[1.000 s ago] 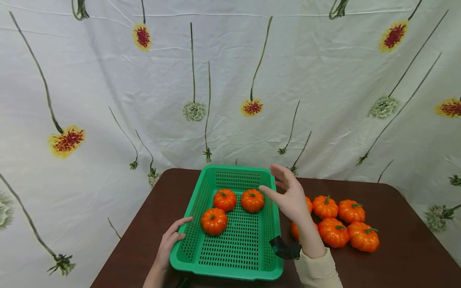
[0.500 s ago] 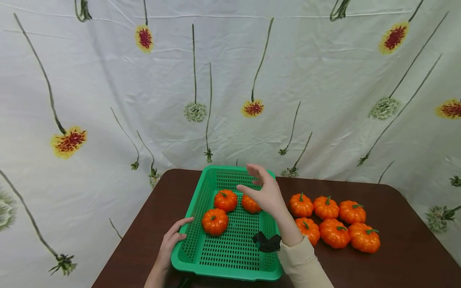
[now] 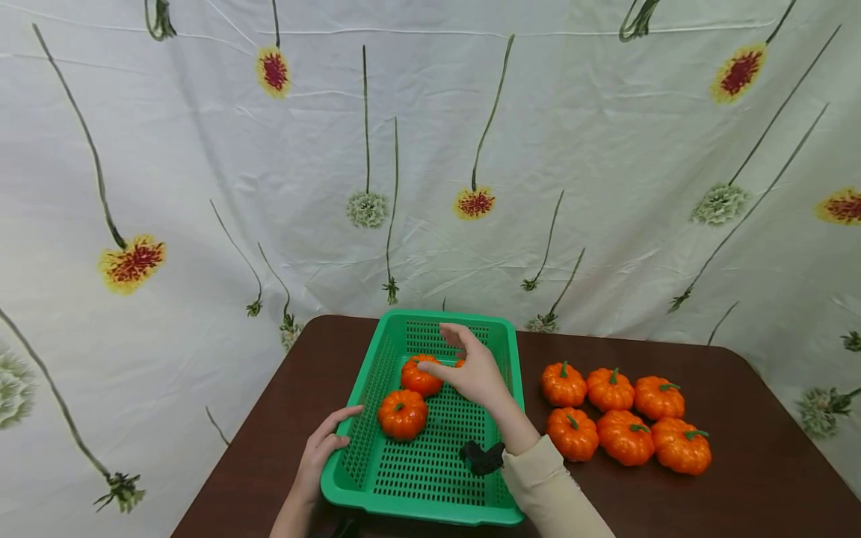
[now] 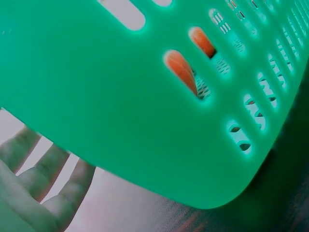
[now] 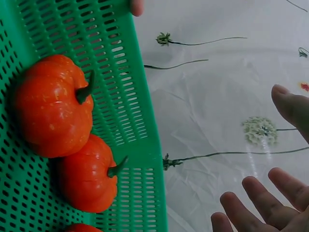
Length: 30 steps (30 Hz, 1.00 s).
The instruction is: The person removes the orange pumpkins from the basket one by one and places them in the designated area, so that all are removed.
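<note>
A green plastic basket [image 3: 420, 506] with slotted walls stands on the table. In it are two orange toy pumpkins at the left, a front one [image 3: 403, 415] and a back one [image 3: 418, 377]; a third, farther right, is mostly hidden behind my right hand. My right hand [image 3: 474, 371] hovers over the basket, thumb and fingers spread and nothing between them; the right wrist view also shows its spread fingers [image 5: 241, 211]. At the basket's left side, my left hand [image 3: 313, 457] touches the rim with extended fingers. In the left wrist view, those fingers [image 4: 44, 170] reach behind the rim.
Several more orange pumpkins [image 3: 627, 437] sit in two rows on the dark brown table [image 3: 747, 418], right of the basket. Behind the table hangs a white cloth [image 3: 417, 246] printed with flowers. A black wrist device [image 3: 480, 458] is strapped to the right wrist.
My right hand has moved left from the basket's right rim to above its middle, uncovering the pumpkins on the table and covering one inside. The left hand stays at the rim.
</note>
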Available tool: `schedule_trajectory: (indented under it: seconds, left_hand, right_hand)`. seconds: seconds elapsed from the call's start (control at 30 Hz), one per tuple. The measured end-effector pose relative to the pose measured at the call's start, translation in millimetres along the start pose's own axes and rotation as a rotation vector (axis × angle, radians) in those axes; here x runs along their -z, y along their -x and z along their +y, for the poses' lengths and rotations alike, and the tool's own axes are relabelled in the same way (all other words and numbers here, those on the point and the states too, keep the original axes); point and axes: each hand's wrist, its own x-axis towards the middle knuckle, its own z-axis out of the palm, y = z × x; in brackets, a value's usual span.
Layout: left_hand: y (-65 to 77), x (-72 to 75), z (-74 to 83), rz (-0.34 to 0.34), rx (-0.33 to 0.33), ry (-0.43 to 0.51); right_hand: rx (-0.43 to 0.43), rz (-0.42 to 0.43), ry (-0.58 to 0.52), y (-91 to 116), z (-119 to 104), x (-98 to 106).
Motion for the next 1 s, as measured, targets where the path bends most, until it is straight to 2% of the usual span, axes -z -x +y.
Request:
schedule_trajectory:
  seconds: [0.27,0.57,0.83,1.0]
  left_hand:
    - [0.5,-0.5,-0.3,-0.001,0.012,0.014]
    - [-0.3,0.3,0.4,-0.01,-0.001,0.007]
    - [0.2,0.4,0.4,-0.015,0.004,0.022]
    - [0.6,0.5,-0.3,-0.008,0.011,0.018]
  right_hand:
    - [-0.079,-0.013,0.011,2.4,9.4,-16.1]
    - [-0.092,-0.037,0.074,2.5,11.8,-28.0]
    - [-0.109,-0.05,0.037,3.4,18.1,-35.0]
    - [-0.122,-0.088,0.023,3.9,22.6,-43.3]
